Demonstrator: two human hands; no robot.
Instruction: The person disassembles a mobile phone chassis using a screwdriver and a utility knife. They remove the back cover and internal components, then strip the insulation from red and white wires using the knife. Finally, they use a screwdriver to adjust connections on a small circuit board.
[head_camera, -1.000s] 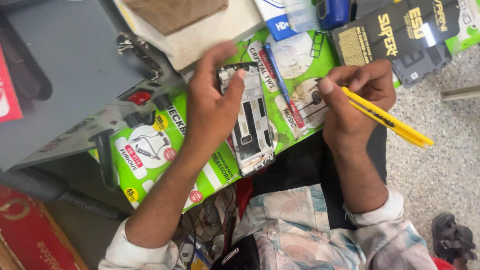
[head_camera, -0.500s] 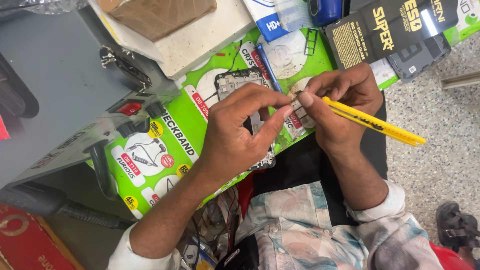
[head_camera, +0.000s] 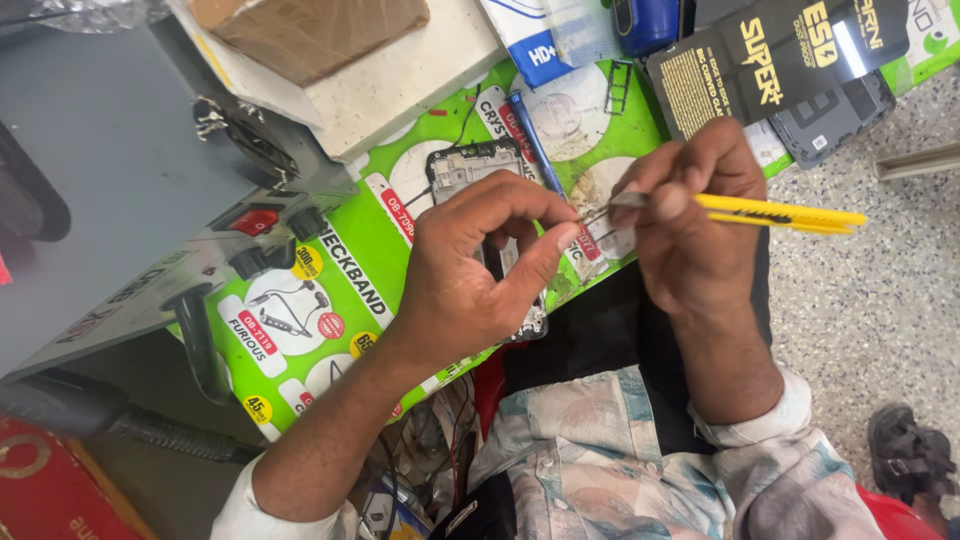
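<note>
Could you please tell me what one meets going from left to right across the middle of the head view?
Grey machine → red switch → green printed mat → left hand → right hand → yellow utility knife → speckled floor.

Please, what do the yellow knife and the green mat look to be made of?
Knife: probably plastic body, smooth and slightly glossy yellow, with a thin grey, metal-looking blade tip. Mat: looks like printed glossy card or plastic sheet, flat with bright pictures; which one is unclear.
</note>
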